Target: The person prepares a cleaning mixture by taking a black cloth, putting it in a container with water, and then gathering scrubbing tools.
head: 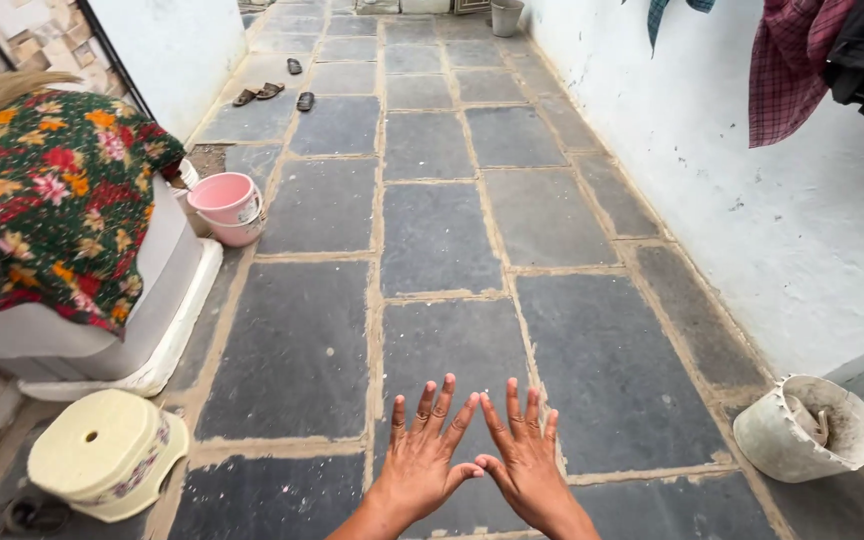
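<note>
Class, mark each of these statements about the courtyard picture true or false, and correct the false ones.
1. Both hands are held out empty with spread fingers. True: the left hand and right hand hold nothing.
2. The pink buckets stand against the right wall. False: the pink buckets stand on the left, beside the cloth-covered machine.
3. A cream plastic stool sits at lower left. True: the stool is there.
4. The white tub at lower right stands upright. False: the tub lies tipped on its side by the wall.
5. Clothes hang at upper right. True: the clothes hang there.
</note>
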